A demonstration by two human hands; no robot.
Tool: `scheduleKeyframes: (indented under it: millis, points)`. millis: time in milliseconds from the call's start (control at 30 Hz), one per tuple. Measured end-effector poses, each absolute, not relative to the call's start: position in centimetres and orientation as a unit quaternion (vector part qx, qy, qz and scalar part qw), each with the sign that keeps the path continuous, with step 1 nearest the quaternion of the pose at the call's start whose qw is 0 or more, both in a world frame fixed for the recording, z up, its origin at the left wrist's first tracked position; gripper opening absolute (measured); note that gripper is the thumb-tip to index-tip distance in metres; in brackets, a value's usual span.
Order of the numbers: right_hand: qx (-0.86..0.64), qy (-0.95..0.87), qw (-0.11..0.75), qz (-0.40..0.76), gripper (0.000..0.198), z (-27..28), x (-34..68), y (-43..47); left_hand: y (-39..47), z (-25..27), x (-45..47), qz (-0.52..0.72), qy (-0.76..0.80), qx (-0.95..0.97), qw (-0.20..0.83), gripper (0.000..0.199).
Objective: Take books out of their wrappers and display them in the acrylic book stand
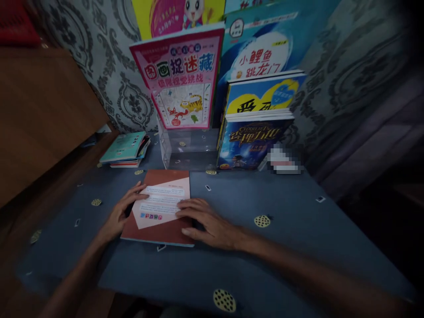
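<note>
A thin brown book lies closed on the table before me, with a pale slanted panel of printed text that appears upside down. My left hand rests on its left side, fingers stretched over the edge onto the cover. On the right side, my right hand lies with fingers and thumb spread on the cover; neither hand is wrapped round it. Just behind stands a clear acrylic rack, its lower front tier showing through. A pink picture book leans upright in the rack.
Left of the rack lies a small stack of books. More books stand on the right, among them a dark blue book and a teal book. Patterned cloth hangs behind; a wooden panel borders the left. A blue printed cloth covers the table.
</note>
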State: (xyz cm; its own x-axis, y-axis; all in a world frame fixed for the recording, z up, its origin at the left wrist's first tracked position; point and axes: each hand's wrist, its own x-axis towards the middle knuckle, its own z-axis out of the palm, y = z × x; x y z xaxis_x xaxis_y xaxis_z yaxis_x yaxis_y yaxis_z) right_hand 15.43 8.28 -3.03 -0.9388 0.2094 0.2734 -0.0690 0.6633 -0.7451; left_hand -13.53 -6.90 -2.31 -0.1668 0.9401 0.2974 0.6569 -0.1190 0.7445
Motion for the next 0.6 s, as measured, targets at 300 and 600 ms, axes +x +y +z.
scheduleKeyframes:
  millis: [300, 600]
  points:
    - [0.005, -0.829, 0.207, 0.519, 0.082, -2.1, 15.6, 12.9, -4.3, -0.1, -13.2, 0.513, 0.623, 0.557, 0.196, 0.05]
    - [-0.116, -0.851, 0.358, 0.366, 0.031, -1.3, 10.0, 14.8, 1.3, -1.1, -13.9, 0.679, 0.587, 0.382, 0.222, 0.063]
